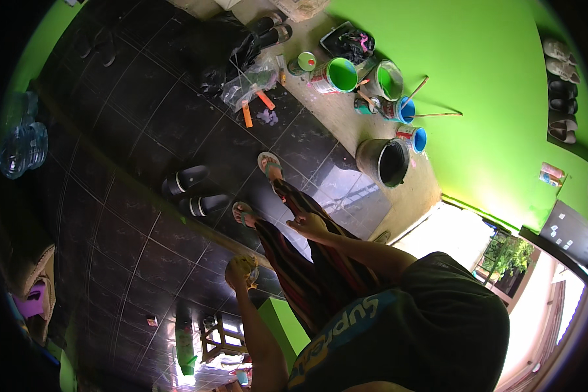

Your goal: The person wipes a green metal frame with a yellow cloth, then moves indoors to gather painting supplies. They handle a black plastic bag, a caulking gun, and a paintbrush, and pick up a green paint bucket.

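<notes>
My left hand is closed on a crumpled yellow thing, perhaps a cloth; its kind is hard to make out. That hand hangs low on the left, apart from my legs, above the dark tiles. My right hand is in front of my striped trousers, with loosely bent fingers and nothing visible in it. Both hands are away from the paint buckets. My feet, in flip-flops, stand on the black tiled floor.
Against the green wall stand an open green paint bucket, blue-lined pots with sticks, and a large dark bucket. Black slides lie near my feet. Orange-handled tools rest by plastic bags. Water bottles stand left.
</notes>
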A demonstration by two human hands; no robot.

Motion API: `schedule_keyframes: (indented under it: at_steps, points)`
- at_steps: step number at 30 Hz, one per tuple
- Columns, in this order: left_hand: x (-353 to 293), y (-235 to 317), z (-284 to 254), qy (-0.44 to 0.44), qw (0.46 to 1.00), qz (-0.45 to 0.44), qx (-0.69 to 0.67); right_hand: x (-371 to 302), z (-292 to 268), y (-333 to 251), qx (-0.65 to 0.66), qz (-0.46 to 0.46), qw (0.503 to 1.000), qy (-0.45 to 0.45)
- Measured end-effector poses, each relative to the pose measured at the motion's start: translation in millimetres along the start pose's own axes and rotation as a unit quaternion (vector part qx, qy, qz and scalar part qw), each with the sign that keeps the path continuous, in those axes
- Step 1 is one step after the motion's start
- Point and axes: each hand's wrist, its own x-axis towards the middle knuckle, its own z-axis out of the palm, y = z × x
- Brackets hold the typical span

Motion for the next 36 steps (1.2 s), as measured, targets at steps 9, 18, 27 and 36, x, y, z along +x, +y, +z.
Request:
schedule_keyframes:
  at_steps: [9, 18, 27, 36]
  points:
    - [59.3, 251.0, 16.4, 0.023, 0.993, 0.075, 0.086, 137.2, -63.0, -16.2, 0.058, -0.113, 0.988, 0.085]
    - [261.3, 418.9, 117.7, 0.008, 0.830, 0.313, 0.461, 424.4, -133.8, -81.9, 0.146, -0.072, 0.987, 0.016]
    - [377.2, 479.1, 185.9, 0.081, 0.867, 0.291, 0.397, 589.0, -120.4, -131.0, 0.101, -0.234, 0.966, -0.049]
    - [322.0, 650.9, 122.3, 0.015, 0.896, 0.403, 0.184, 596.6, -172.3, -181.5, 0.410, -0.230, 0.876, -0.104]
